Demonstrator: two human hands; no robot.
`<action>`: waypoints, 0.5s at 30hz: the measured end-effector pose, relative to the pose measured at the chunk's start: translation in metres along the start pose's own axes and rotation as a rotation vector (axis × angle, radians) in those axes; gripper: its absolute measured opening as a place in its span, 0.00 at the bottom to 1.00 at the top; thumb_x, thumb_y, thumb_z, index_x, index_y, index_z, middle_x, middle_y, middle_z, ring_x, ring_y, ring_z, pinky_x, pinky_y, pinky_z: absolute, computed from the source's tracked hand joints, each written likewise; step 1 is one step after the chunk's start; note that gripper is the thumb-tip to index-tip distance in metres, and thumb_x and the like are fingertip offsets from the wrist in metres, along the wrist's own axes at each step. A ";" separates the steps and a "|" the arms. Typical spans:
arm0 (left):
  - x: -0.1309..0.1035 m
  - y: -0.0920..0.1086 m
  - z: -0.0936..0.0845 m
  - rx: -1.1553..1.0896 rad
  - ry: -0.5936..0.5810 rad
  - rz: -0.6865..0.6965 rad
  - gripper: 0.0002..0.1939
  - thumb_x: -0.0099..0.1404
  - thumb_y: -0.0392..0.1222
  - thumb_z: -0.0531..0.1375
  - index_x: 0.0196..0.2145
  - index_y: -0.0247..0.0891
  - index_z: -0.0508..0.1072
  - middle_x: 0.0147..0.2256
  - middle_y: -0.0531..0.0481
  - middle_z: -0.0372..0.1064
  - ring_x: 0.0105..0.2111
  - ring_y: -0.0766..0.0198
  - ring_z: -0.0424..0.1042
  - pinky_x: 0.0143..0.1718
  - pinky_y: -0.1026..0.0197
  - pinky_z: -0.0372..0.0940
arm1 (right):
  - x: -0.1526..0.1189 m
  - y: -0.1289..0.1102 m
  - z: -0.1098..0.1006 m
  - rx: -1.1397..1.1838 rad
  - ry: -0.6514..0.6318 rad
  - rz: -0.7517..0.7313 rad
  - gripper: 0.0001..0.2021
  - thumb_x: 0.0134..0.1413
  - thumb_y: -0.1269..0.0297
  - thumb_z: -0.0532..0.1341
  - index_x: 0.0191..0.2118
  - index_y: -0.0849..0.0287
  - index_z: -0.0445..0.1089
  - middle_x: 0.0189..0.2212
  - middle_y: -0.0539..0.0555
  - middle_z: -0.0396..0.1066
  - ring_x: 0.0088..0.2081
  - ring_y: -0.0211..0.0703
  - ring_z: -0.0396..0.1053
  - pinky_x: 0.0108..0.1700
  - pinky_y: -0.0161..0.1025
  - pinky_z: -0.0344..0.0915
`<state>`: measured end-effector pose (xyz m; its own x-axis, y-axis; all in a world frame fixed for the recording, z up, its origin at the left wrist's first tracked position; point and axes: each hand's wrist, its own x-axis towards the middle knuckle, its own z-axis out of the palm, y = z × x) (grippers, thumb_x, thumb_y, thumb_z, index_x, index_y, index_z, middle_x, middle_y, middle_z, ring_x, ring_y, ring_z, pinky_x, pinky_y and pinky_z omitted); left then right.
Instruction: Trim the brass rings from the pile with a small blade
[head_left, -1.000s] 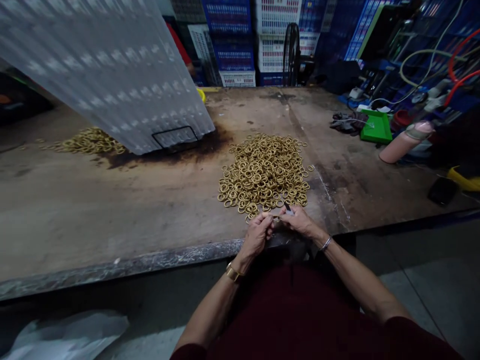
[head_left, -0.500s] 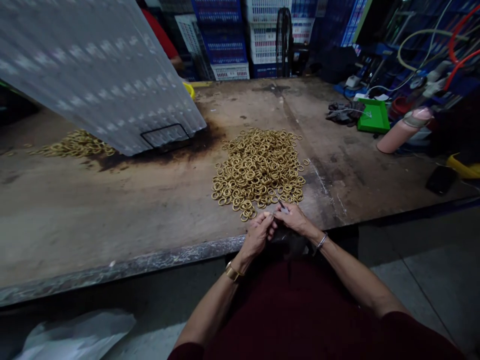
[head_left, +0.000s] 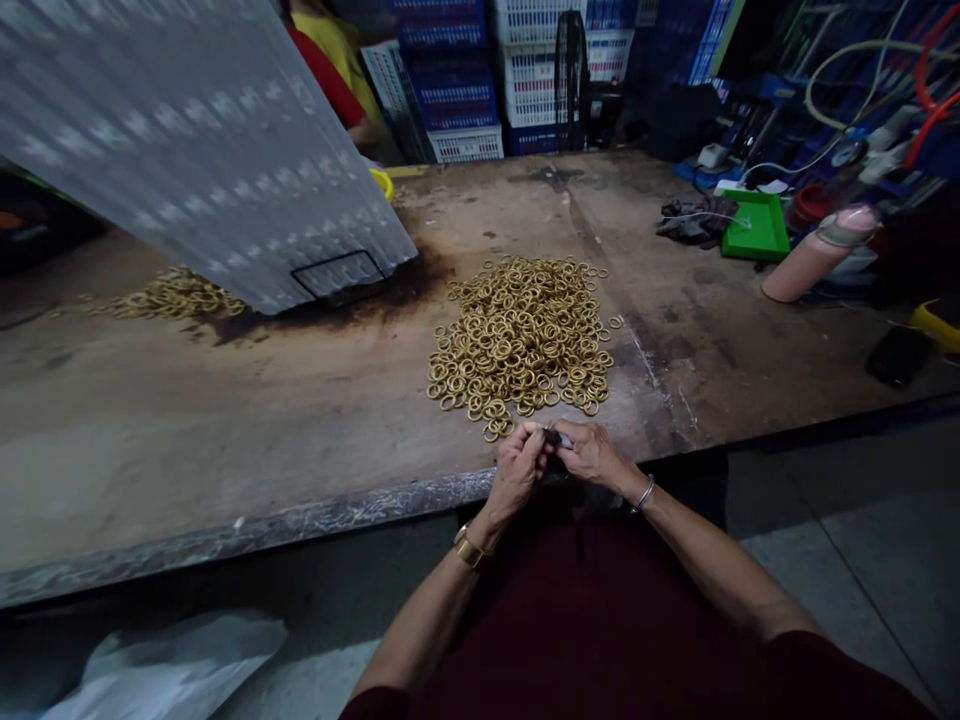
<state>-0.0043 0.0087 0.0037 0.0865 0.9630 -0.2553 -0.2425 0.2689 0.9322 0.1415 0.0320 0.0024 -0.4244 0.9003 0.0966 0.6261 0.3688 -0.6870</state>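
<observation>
A heap of brass-coloured rings [head_left: 525,330] lies on the worktable just beyond my hands. My left hand [head_left: 517,468] is closed in a pinch near the table's front edge; what sits between its fingertips is too small and covered to make out. Close against it, my right hand [head_left: 598,456] grips a small hand tool [head_left: 559,438] with a dark tip and a pale grey body. The tool's tip points toward my left fingertips and meets them or nearly so.
A tall grey ribbed stack [head_left: 225,150] stands on the left of the wooden table [head_left: 225,430], beside a second pile of rings [head_left: 176,295]. On the right are a green tray [head_left: 756,225], a pink bottle [head_left: 817,255] and a dark phone-like object [head_left: 898,356]. Crates [head_left: 457,90] and another person's red sleeve [head_left: 326,75] are behind.
My right hand has turned the tool, so its dark tip now points at my left fingertips instead of up toward the heap. Something yellow shows beside the red sleeve. The view has shifted slightly.
</observation>
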 end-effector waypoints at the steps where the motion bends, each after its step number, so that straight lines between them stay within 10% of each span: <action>1: 0.000 -0.001 0.000 0.021 0.009 0.004 0.20 0.55 0.58 0.59 0.28 0.36 0.65 0.21 0.57 0.61 0.17 0.76 0.54 0.16 0.72 0.49 | 0.000 -0.001 0.000 -0.036 -0.007 0.006 0.06 0.49 0.70 0.53 0.28 0.58 0.66 0.20 0.48 0.64 0.22 0.35 0.57 0.27 0.33 0.49; 15: -0.015 0.015 -0.001 -0.419 -0.109 -0.198 0.19 0.51 0.51 0.66 0.26 0.34 0.64 0.26 0.51 0.68 0.19 0.74 0.61 0.17 0.71 0.53 | 0.025 0.004 -0.007 -0.381 0.041 0.241 0.15 0.54 0.68 0.52 0.47 0.56 0.67 0.41 0.55 0.73 0.40 0.42 0.68 0.36 0.34 0.56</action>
<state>-0.0099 -0.0015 0.0218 0.2659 0.8910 -0.3680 -0.5784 0.4529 0.6785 0.1375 0.0575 0.0069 -0.2159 0.9764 0.0002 0.9032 0.1998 -0.3798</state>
